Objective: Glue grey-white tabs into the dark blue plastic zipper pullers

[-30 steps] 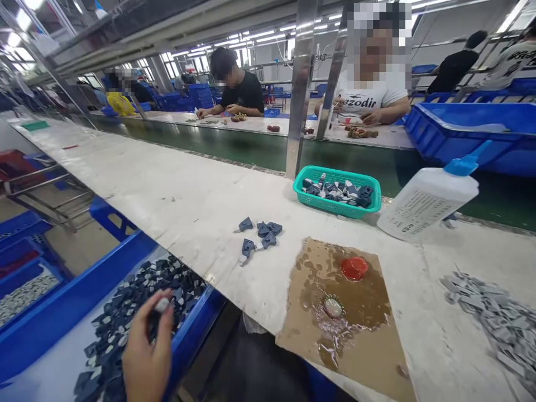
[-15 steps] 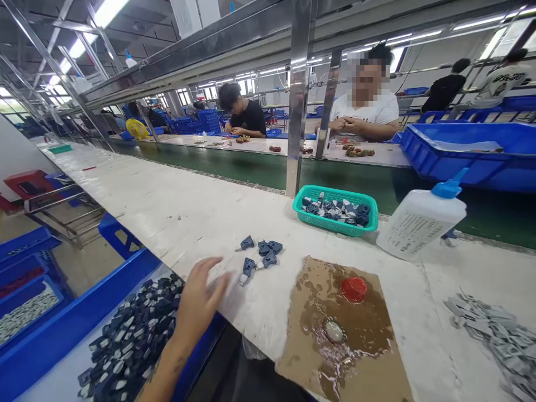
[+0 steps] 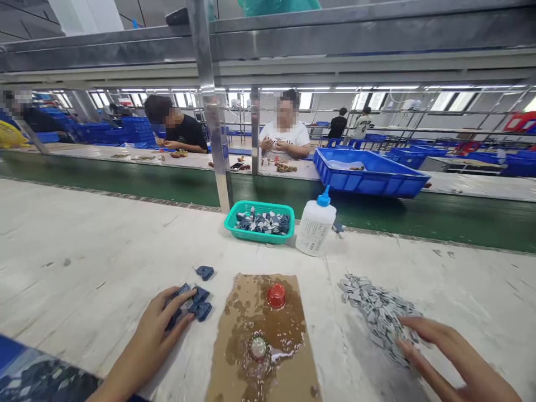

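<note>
left of the cardboard (image 3: 288,371), toward the near edge of the table (image 3: 113,240), resting the left hand (image 3: 154,326) on a small cluster of dark blue pieces (image 3: 201,311), with fingers half curled over them; cannot tell whether gripping any. just beyond, toward the far edge, leaving one loose blue piece (image 3: 205,272) lying apart from the cluster.

right of the cardboard, reaching with the right hand (image 3: 473,365) to a heap of grey pieces (image 3: 379,304), parting thumb and forefinger at its near end, apparently lifting nothing.

between the hands, touching neither the wet cardboard, nor the red cap (image 3: 276,296) near its far edge, nor the whitish round thing (image 3: 258,348) nearer its middle.

judging by the green basket (image 3: 251,237) near the far edge, beside the white bottle (image 3: 316,226), perhaps having a batch of mixed blue and grey pieces done, without confirming it. judging by the grey heap and the blue bin (image 3: 10,354) below the near edge at left, probably having plenty left.
</note>
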`<state>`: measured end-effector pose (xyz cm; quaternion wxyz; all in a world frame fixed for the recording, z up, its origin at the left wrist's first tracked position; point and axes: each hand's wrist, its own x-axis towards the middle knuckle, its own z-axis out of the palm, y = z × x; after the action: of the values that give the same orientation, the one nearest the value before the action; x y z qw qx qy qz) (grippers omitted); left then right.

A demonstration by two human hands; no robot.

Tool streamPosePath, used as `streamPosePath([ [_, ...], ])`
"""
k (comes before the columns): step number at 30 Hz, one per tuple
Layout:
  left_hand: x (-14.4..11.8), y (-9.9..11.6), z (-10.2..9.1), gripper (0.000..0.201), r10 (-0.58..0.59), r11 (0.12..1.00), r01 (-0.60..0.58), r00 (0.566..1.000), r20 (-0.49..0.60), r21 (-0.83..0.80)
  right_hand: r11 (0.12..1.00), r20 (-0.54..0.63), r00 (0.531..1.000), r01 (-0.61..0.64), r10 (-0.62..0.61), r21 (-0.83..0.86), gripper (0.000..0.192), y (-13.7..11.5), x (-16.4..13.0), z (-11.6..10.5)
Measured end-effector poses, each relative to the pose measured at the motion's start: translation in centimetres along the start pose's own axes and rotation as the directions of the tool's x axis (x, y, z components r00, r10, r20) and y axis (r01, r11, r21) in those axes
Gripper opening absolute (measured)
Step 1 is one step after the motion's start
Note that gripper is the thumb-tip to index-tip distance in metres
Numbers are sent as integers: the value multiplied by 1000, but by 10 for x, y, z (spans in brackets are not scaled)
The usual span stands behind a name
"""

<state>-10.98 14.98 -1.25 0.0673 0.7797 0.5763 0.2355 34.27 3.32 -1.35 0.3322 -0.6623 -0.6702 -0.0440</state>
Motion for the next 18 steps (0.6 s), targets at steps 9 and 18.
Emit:
streamPosePath([
  [9, 10, 17, 4, 63, 151, 971, -140, 988, -43, 195, 756, -16, 944, -252, 328, 604, 111, -62, 175, 92],
  [18, 52, 17, 4, 55, 301, 930, -333, 933, 197, 155, 706, -299, 904, -4, 305, 708, 83, -88, 172, 32],
])
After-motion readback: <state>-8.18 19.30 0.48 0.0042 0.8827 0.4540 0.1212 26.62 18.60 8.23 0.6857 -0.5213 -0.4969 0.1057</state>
